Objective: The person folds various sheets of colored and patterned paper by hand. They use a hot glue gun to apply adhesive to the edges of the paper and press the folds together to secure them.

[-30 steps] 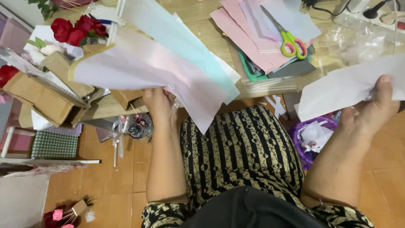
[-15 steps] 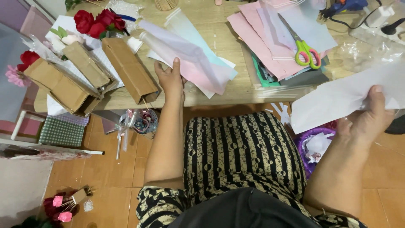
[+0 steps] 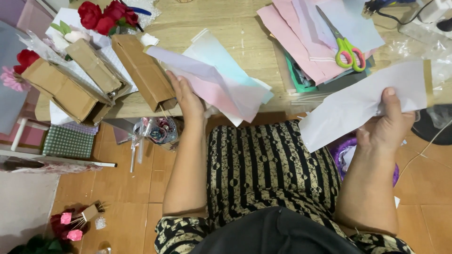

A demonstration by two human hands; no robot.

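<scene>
Hands (image 3: 188, 101) (image 3: 387, 123) hold paper sheets (image 3: 221, 82) (image 3: 362, 101) over table (image 3: 245, 33)

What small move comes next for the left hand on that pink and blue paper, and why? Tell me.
Probably the left hand should let the pastel sheets settle flat on the wooden table: they already lie over its edge, while the right hand holds a white sheet in the air, off the table.

Pale wooden table (image 3: 245, 28) above orange-brown tiled floor (image 3: 127, 178) — light even, probably indoor.
</scene>
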